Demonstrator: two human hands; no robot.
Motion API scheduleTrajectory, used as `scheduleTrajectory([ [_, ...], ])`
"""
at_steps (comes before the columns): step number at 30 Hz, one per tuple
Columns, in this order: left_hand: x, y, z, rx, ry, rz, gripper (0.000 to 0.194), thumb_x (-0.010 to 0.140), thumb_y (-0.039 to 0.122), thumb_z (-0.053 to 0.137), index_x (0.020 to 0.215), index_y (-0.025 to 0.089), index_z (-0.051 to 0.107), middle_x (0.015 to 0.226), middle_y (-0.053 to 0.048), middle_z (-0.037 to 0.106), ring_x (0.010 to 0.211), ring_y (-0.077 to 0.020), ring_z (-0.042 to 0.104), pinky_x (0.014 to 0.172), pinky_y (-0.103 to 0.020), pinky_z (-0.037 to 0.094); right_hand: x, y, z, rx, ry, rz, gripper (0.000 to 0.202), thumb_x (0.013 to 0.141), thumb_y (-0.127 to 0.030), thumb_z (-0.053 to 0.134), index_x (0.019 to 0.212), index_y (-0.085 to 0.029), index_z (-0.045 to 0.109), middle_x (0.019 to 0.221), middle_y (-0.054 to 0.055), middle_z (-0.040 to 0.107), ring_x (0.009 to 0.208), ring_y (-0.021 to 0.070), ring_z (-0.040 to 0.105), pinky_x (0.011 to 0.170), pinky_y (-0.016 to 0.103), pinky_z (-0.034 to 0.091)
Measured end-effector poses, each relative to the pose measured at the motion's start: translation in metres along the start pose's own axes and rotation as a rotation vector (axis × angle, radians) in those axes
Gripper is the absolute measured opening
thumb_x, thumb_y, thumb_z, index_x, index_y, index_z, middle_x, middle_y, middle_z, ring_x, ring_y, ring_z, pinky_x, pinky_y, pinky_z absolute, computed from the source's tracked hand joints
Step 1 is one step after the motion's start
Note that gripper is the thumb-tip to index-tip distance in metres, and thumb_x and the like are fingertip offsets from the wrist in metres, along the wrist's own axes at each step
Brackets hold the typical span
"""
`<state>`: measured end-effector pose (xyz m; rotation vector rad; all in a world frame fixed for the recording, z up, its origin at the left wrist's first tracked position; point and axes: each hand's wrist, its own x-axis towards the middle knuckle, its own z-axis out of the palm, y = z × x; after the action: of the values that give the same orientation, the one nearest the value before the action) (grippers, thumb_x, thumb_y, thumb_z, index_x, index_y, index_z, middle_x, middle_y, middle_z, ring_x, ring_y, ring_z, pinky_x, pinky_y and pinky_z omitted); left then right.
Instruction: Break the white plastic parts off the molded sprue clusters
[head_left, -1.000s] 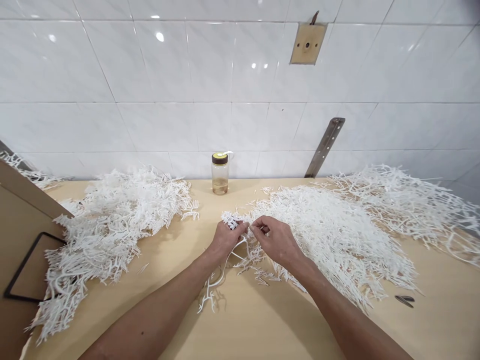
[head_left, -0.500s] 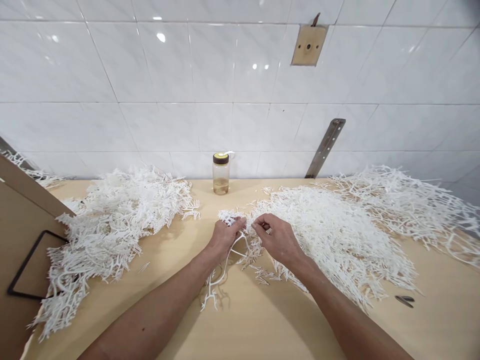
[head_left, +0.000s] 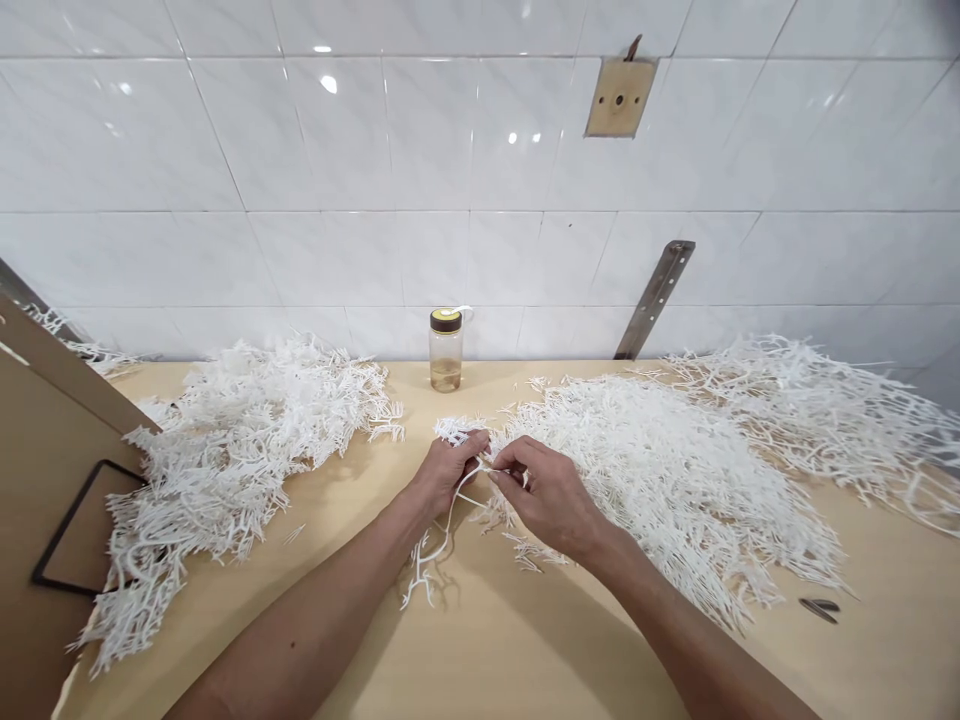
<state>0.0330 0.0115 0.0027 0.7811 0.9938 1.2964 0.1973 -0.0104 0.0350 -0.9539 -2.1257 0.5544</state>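
My left hand (head_left: pixel 450 468) is closed on a white branched piece (head_left: pixel 450 530), whose thin stems hang below it toward the table. A small tuft of white tips (head_left: pixel 456 430) shows above its fingers. Close on the right, my right hand (head_left: pixel 536 488) pinches at a stem of the same piece with thumb and forefinger. The exact contact is small and partly hidden by the fingers. Beside my right hand spreads a large heap of short white sticks (head_left: pixel 645 460).
Branched white pieces form a pile (head_left: pixel 255 430) on the left and another (head_left: pixel 810 410) at the far right. A lidded jar (head_left: pixel 446 360) stands near the tiled wall. Small metal snips (head_left: pixel 819 609) lie at the right. A cardboard box (head_left: pixel 60 480) with a black frame is at the left edge.
My right hand has moved a little left and down, closer to my left hand, and its fingertips now meet the stem. The whole view has shifted slightly.
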Motion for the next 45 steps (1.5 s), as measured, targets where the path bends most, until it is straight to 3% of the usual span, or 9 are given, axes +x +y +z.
scheduleTrajectory([
  [4,0.003,-0.001,-0.002,-0.059,-0.022,-0.070,0.044,0.054,0.045,0.089,0.064,0.015,0.059,0.050,0.005,0.047,0.045,-0.0071,0.040,0.047,-0.022,0.032,0.004,0.016,-0.015,-0.116,-0.120,0.092,0.014,0.085,-0.020,0.054,0.079,-0.022,0.065,0.075,0.002,0.067,0.067,0.0168,0.059,0.063,0.030,0.045],
  [8,0.004,-0.001,-0.001,-0.040,-0.062,-0.074,0.043,0.054,0.044,0.089,0.065,0.014,0.060,0.054,0.004,0.051,0.044,-0.0059,0.040,0.045,-0.021,0.030,0.006,0.025,-0.020,-0.233,0.042,0.171,0.015,0.084,-0.018,0.051,0.087,-0.020,0.066,0.089,0.005,0.069,0.067,0.0165,0.060,0.067,0.033,0.046],
  [11,0.001,-0.001,0.000,-0.025,-0.127,-0.066,0.041,0.057,0.043,0.088,0.063,0.014,0.059,0.051,0.005,0.049,0.043,-0.0056,0.038,0.045,-0.021,0.030,0.008,0.020,-0.020,-0.175,0.113,0.210,0.013,0.085,-0.020,0.052,0.088,-0.020,0.065,0.092,0.006,0.069,0.066,0.0159,0.061,0.066,0.032,0.047],
  [14,0.000,-0.001,0.001,-0.032,-0.141,-0.069,0.040,0.058,0.041,0.088,0.064,0.014,0.059,0.053,0.005,0.048,0.045,-0.0060,0.040,0.048,-0.021,0.033,0.008,0.010,-0.017,-0.058,0.111,0.170,0.012,0.086,-0.024,0.053,0.082,-0.022,0.065,0.081,0.003,0.069,0.070,0.0173,0.061,0.064,0.030,0.048],
  [18,-0.001,-0.002,0.001,-0.052,-0.142,-0.048,0.040,0.057,0.040,0.088,0.064,0.014,0.060,0.057,0.004,0.050,0.050,-0.0067,0.042,0.051,-0.021,0.032,0.006,0.005,-0.010,0.012,0.121,0.117,0.011,0.086,-0.026,0.056,0.084,-0.023,0.066,0.081,0.003,0.068,0.072,0.0172,0.061,0.064,0.029,0.048],
  [27,-0.005,-0.001,0.005,0.067,-0.139,0.019,0.043,0.061,0.046,0.085,0.062,0.013,0.057,0.054,0.005,0.042,0.048,-0.0057,0.032,0.048,-0.023,0.021,0.006,0.010,-0.001,-0.030,0.157,0.215,0.010,0.085,-0.028,0.060,0.081,-0.021,0.065,0.080,0.002,0.068,0.068,0.0164,0.061,0.065,0.030,0.048],
  [34,-0.008,-0.008,0.010,0.044,-0.077,0.000,0.042,0.063,0.044,0.084,0.063,0.014,0.054,0.054,0.006,0.041,0.050,-0.0069,0.035,0.050,-0.023,0.026,0.001,0.019,0.011,-0.150,0.182,0.110,0.013,0.089,-0.026,0.054,0.079,-0.020,0.060,0.079,0.003,0.064,0.068,0.0165,0.059,0.066,0.030,0.046],
  [40,-0.012,-0.006,0.017,0.085,0.015,0.038,0.043,0.059,0.043,0.084,0.059,0.015,0.052,0.052,0.006,0.040,0.049,-0.0066,0.034,0.049,-0.023,0.026,0.001,0.019,0.015,-0.167,0.157,0.225,0.017,0.087,-0.032,0.056,0.075,-0.020,0.060,0.075,0.002,0.066,0.063,0.0161,0.059,0.062,0.030,0.044],
  [45,-0.014,-0.005,0.019,0.188,0.060,0.061,0.042,0.061,0.045,0.082,0.056,0.015,0.053,0.047,0.006,0.040,0.046,-0.0068,0.033,0.047,-0.024,0.025,0.006,0.020,0.011,-0.081,0.070,0.443,0.018,0.082,-0.036,0.059,0.072,-0.021,0.061,0.065,0.000,0.065,0.057,0.0163,0.060,0.055,0.028,0.044],
])
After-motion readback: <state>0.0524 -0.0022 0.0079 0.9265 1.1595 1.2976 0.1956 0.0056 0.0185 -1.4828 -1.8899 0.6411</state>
